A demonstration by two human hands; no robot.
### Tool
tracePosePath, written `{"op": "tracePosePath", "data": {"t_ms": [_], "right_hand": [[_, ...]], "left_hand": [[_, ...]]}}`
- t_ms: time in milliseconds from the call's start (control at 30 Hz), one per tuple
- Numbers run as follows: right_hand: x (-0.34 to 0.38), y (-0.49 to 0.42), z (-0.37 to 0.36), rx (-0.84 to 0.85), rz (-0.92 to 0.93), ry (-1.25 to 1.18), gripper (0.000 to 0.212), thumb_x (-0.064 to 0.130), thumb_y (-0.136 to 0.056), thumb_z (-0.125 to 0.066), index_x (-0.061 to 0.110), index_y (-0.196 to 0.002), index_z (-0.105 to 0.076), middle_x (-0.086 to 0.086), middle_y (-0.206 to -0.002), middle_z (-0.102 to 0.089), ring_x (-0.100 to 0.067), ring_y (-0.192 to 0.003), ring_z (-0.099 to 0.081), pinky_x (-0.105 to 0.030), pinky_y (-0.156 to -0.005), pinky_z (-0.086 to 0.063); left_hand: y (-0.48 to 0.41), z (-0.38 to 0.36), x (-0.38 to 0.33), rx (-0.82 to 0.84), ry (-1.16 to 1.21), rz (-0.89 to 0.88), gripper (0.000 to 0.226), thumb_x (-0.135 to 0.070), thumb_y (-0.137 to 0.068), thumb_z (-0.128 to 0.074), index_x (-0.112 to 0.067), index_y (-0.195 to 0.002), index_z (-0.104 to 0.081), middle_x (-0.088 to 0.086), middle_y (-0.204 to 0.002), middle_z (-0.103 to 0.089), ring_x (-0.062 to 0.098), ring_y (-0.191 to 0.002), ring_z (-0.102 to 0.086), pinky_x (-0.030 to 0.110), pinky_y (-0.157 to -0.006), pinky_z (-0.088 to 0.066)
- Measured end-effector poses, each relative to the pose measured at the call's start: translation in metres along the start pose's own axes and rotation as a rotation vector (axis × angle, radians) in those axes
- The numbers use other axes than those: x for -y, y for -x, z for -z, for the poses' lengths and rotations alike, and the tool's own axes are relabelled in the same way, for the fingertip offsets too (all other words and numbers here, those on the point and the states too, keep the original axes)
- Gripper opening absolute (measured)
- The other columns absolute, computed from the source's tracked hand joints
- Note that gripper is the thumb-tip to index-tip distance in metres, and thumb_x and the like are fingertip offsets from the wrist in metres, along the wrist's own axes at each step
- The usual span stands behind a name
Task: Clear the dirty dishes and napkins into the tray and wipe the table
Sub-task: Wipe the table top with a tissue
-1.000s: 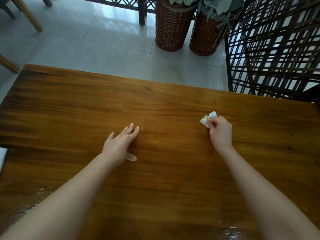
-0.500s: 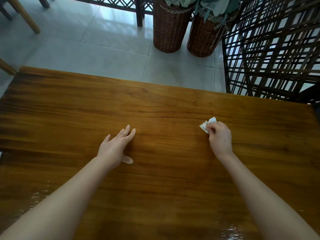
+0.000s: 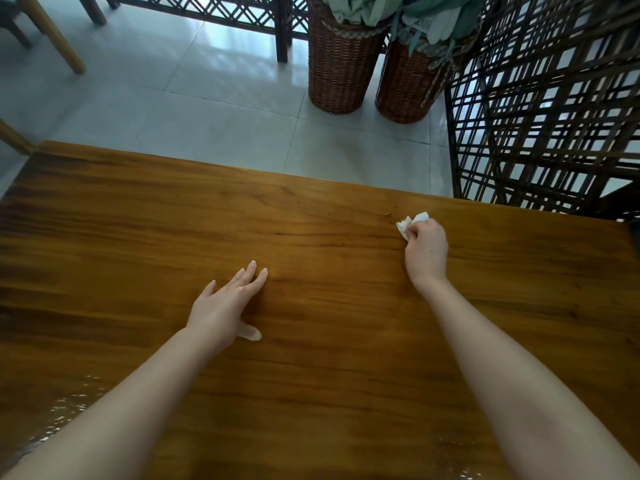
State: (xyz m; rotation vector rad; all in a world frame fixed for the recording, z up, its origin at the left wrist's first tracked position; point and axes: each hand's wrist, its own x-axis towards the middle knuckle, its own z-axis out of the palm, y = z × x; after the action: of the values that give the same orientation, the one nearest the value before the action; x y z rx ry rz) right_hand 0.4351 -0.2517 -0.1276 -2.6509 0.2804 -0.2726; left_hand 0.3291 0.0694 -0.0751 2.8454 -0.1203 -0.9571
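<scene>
A brown wooden table (image 3: 311,375) fills the lower view. My right hand (image 3: 426,252) grips a small crumpled white napkin (image 3: 408,224) and presses it on the tabletop near the far right edge. A tiny brown crumb (image 3: 387,213) lies just left of the napkin. My left hand (image 3: 225,306) rests flat on the middle of the table with its fingers straight and the thumb spread. No dishes or tray are in view.
Two tall wicker baskets (image 3: 341,64) (image 3: 408,81) with green plants stand on the tiled floor beyond the table. A dark lattice screen (image 3: 547,116) rises at the far right. Wooden chair legs (image 3: 52,32) show at the top left. Wet glare marks (image 3: 62,410) lie near the front left.
My right hand has slid the napkin away from me toward the far edge. My left hand has stayed flat in nearly the same spot. The view has tilted up slightly.
</scene>
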Motion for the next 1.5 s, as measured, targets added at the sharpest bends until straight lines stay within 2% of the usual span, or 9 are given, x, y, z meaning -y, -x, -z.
{"op": "tracePosePath", "data": {"t_ms": [233, 400, 567, 833, 933, 1100, 1167, 1333, 1500], "right_hand": [[-0.015, -0.021, 0.011, -0.047, -0.107, -0.047, 0.014, 0.005, -0.092, -0.057, 0.003, -0.094, -0.071, -0.008, -0.095, -0.062, -0.019, -0.093, -0.055, -0.025, -0.079, -0.043], [0.003, -0.042, 0.003, -0.034, -0.159, -0.008, 0.015, 0.001, -0.091, -0.056, 0.0, -0.094, -0.071, -0.011, -0.095, -0.062, -0.02, -0.09, -0.057, -0.023, -0.072, -0.042], [0.035, -0.03, -0.014, 0.054, 0.023, 0.009, 0.024, -0.011, -0.09, -0.048, -0.002, -0.1, -0.068, -0.012, -0.099, -0.059, -0.022, -0.091, -0.054, -0.033, -0.079, -0.049], [0.023, 0.014, -0.004, 0.121, 0.306, -0.062, 0.018, -0.002, -0.091, -0.055, -0.001, -0.103, -0.069, -0.008, -0.096, -0.063, -0.016, -0.09, -0.054, -0.022, -0.081, -0.043], [0.02, -0.005, -0.004, 0.096, 0.24, -0.085, 0.018, -0.003, -0.091, -0.055, 0.0, -0.1, -0.069, -0.007, -0.095, -0.062, -0.016, -0.09, -0.055, -0.022, -0.081, -0.043], [0.033, -0.047, -0.019, -0.008, -0.077, -0.125, 0.018, -0.003, -0.092, -0.053, 0.0, -0.099, -0.07, -0.012, -0.099, -0.062, -0.024, -0.096, -0.057, -0.026, -0.078, -0.044], [0.05, -0.048, -0.026, -0.003, -0.094, -0.142, 0.02, -0.003, -0.093, -0.051, 0.0, -0.099, -0.07, -0.013, -0.099, -0.061, -0.025, -0.097, -0.057, -0.026, -0.077, -0.044], [0.083, -0.001, -0.038, 0.088, 0.114, -0.172, 0.026, -0.009, -0.091, -0.045, 0.001, -0.101, -0.068, -0.01, -0.101, -0.06, -0.02, -0.096, -0.053, -0.026, -0.084, -0.044], [0.054, 0.029, -0.019, 0.176, 0.329, -0.139, 0.019, -0.003, -0.091, -0.054, 0.002, -0.102, -0.069, -0.005, -0.101, -0.063, -0.015, -0.095, -0.055, -0.024, -0.09, -0.046]], "left_hand": [[-0.003, -0.003, 0.0, -0.008, -0.005, 0.008, 0.115, -0.032, -0.074, -0.08, -0.034, -0.152, 0.005, -0.009, -0.16, 0.01, 0.011, -0.148, 0.003, 0.042, -0.119, -0.009], [-0.004, -0.006, 0.002, -0.019, -0.014, 0.006, 0.116, -0.033, -0.074, -0.08, -0.033, -0.153, 0.005, -0.009, -0.16, 0.01, 0.011, -0.148, 0.003, 0.042, -0.119, -0.01], [-0.005, -0.004, 0.001, -0.017, -0.015, 0.003, 0.114, -0.034, -0.075, -0.079, -0.033, -0.153, 0.004, -0.008, -0.16, 0.01, 0.012, -0.148, 0.003, 0.041, -0.119, -0.01], [-0.003, -0.005, 0.001, -0.036, -0.009, 0.007, 0.115, -0.033, -0.074, -0.08, -0.033, -0.152, 0.005, -0.009, -0.16, 0.01, 0.011, -0.147, 0.002, 0.041, -0.119, -0.011], [-0.003, -0.004, 0.0, -0.032, 0.0, 0.008, 0.115, -0.033, -0.073, -0.08, -0.033, -0.152, 0.004, -0.009, -0.16, 0.009, 0.011, -0.148, 0.002, 0.042, -0.12, -0.011], [-0.003, -0.002, 0.0, -0.013, 0.009, 0.008, 0.115, -0.034, -0.074, -0.08, -0.034, -0.152, 0.004, -0.01, -0.16, 0.009, 0.01, -0.148, 0.002, 0.042, -0.119, -0.008], [-0.003, -0.003, 0.001, -0.014, 0.011, 0.006, 0.115, -0.033, -0.074, -0.08, -0.034, -0.152, 0.004, -0.01, -0.16, 0.01, 0.01, -0.148, 0.003, 0.042, -0.119, -0.008], [-0.002, -0.001, 0.0, -0.012, 0.002, 0.001, 0.115, -0.033, -0.074, -0.079, -0.033, -0.152, 0.004, -0.009, -0.16, 0.009, 0.01, -0.147, 0.002, 0.042, -0.12, -0.009], [-0.001, 0.002, -0.002, 0.004, 0.0, 0.0, 0.114, -0.034, -0.074, -0.079, -0.033, -0.152, 0.005, -0.009, -0.16, 0.01, 0.01, -0.147, 0.003, 0.042, -0.12, -0.01]]}}
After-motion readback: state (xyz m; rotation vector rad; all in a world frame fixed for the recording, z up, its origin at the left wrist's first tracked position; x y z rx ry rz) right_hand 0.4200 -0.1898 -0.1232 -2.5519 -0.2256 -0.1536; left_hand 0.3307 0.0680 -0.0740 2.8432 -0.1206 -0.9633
